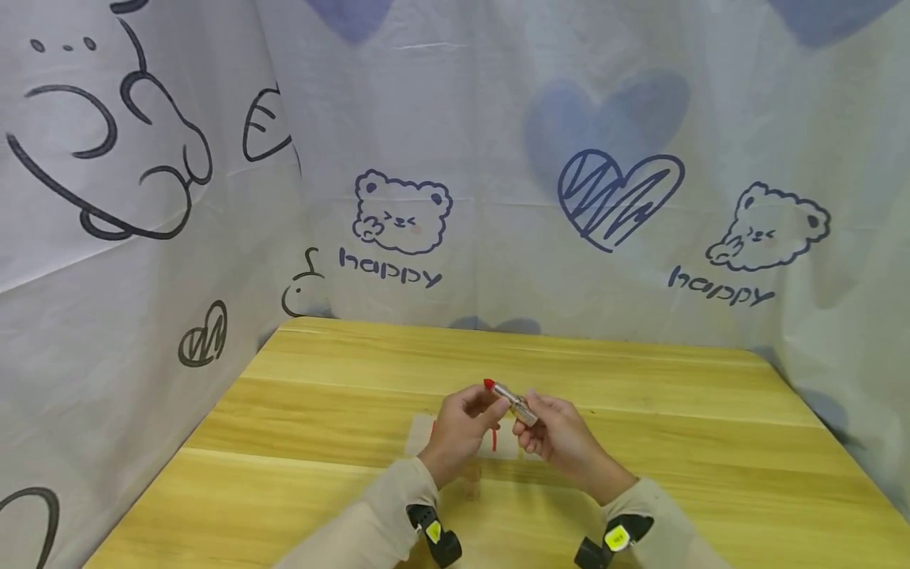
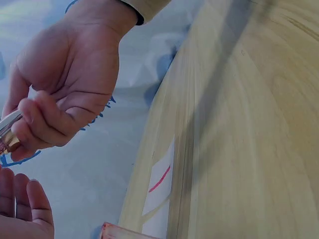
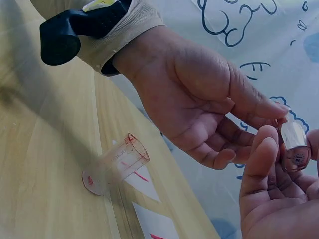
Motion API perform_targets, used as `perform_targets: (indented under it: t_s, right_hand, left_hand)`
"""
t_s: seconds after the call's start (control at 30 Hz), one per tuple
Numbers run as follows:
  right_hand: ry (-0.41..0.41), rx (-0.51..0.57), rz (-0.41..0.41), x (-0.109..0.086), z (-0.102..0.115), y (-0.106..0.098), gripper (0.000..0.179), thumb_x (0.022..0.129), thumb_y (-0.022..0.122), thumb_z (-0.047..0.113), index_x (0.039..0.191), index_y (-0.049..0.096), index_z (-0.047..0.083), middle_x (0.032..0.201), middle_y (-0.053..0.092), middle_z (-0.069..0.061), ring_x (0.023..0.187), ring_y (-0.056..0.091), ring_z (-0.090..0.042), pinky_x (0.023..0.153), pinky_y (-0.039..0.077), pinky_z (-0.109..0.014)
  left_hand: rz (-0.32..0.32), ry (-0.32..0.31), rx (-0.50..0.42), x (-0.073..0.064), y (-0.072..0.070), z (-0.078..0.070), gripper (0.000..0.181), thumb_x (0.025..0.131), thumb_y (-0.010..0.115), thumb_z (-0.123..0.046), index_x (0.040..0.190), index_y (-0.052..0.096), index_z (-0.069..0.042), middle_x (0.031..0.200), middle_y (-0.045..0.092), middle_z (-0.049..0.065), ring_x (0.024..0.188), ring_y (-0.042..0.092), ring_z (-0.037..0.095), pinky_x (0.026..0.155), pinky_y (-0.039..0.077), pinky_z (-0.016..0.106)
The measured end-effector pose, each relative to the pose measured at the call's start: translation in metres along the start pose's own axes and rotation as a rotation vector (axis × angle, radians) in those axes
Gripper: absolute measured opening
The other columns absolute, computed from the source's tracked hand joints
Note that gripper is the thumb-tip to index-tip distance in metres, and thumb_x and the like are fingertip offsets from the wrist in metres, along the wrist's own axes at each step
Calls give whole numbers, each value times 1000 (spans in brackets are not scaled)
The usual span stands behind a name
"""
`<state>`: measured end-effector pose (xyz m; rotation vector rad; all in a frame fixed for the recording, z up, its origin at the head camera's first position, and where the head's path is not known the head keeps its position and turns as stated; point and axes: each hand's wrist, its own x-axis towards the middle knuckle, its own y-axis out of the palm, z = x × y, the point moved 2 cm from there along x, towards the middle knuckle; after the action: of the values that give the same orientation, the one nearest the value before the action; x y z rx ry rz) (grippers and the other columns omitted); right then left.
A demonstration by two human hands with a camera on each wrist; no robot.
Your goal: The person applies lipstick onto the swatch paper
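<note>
A silver lipstick (image 1: 524,412) with its red tip out points up and to the left between the two hands. My right hand (image 1: 569,442) grips its base between thumb and fingers. Near its middle, the thumb and forefinger of my left hand (image 1: 462,431) pinch the lipstick. In the right wrist view the lipstick's labelled bottom (image 3: 298,158) faces the camera. Under the hands, pale paper (image 1: 419,441) with red strokes lies on the table. A clear pinkish cylinder (image 3: 115,164), open at one end, stands beside the paper in the right wrist view.
The wooden table (image 1: 320,419) stretches out to both sides of the arms. Pale curtains (image 1: 498,158) printed with hearts and bears hang behind it and at its sides. Each sleeved wrist bears a black camera (image 1: 442,544).
</note>
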<state>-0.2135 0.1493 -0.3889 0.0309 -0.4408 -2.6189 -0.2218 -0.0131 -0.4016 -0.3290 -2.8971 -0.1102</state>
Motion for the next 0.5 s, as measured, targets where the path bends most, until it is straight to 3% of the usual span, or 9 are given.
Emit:
perform_targets:
  t_s: [0.13, 0.37, 0.5]
  right_hand:
    - [57, -10, 31, 0, -1, 2, 35, 107, 37, 31, 92, 59, 8, 71, 61, 2, 58, 55, -3, 54, 46, -15]
    - [87, -2, 29, 1, 0, 0, 35, 106, 39, 32, 97, 61, 6, 70, 59, 2, 57, 53, -2, 51, 44, -14]
    - [81, 9, 18, 3, 1, -1, 35, 105, 42, 33, 95, 60, 5, 71, 60, 1, 57, 53, -3, 52, 45, -14]
  left_hand:
    - [3, -13, -80, 0, -1, 3, 28, 95, 65, -19, 106, 65, 6, 94, 66, 2, 87, 60, 16, 78, 52, 30]
    - [6, -3, -181, 1, 1, 1, 36, 97, 62, -18, 118, 60, 11, 128, 59, 15, 102, 58, 15, 84, 50, 29]
    - [-26, -22, -219, 3, 4, -1, 36, 97, 62, -16, 117, 58, 13, 131, 56, 17, 106, 56, 16, 86, 49, 29]
